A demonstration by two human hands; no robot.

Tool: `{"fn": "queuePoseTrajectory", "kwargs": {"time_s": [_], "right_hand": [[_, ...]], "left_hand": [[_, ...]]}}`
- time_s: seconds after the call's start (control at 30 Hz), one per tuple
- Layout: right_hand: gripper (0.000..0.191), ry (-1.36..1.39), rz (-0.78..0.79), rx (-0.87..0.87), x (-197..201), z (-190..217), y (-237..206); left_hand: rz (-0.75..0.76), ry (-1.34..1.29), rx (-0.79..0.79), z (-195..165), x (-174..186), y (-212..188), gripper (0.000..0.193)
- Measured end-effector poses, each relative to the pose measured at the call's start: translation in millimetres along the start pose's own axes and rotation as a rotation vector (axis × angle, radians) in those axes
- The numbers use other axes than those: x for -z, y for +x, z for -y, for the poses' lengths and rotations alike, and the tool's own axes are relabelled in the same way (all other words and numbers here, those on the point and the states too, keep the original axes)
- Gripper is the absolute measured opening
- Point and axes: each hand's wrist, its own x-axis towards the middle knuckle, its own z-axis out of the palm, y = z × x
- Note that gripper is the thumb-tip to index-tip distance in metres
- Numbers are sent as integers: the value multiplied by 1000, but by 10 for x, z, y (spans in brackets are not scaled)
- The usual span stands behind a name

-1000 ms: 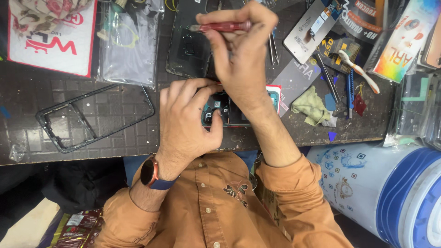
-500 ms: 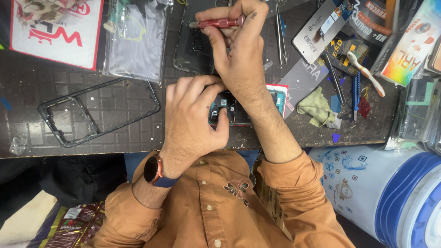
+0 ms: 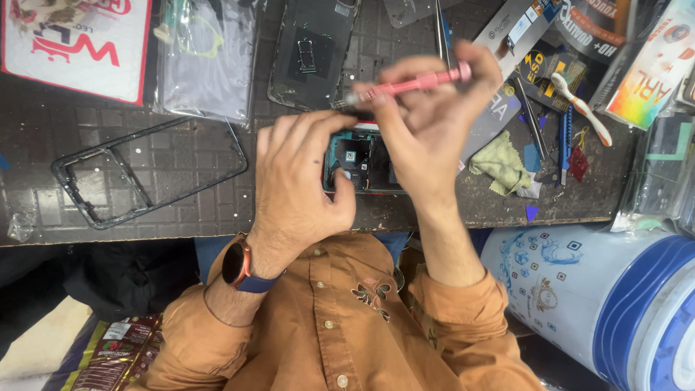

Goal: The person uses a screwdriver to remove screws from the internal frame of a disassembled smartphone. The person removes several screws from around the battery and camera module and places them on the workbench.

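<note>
Opened phone [image 3: 358, 161] sits on the mat directly under both hands: light, rigid, but exposed boards and connectors look fragile, so I'd grip it by the outer edges only, as the left hand [image 3: 300, 181] does, fingers curled over its left end and pinning it flat. Right hand [image 3: 427, 137], just above and right of it, is closed around a slim pink screwdriver [image 3: 413, 83], held nearly level, tip pointing left past the fingertips.
</note>
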Motion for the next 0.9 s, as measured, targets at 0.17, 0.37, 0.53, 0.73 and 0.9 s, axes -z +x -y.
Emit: {"fn": "queuePoseTrajectory", "kwargs": {"time_s": [0.17,0.37,0.53,0.73,0.9], "right_hand": [[69,-29,-122,-33,51,24,-445],[73,-138,-96,-134,-5,17,-640],[72,-129,-77,-151,-4,7,-628],[75,-153,-81,-149,-10,-13,-593],[77,-138,-87,-167,-38,1,-585]], "left_hand": [[-24,-126,31,20,42,-13,59],[-23,-189,53,53,37,-23,54],[-38,-218,58,64,38,-34,51],[-35,-222,67,65,26,-31,51],[-27,-205,67,56,37,-26,50]]}}
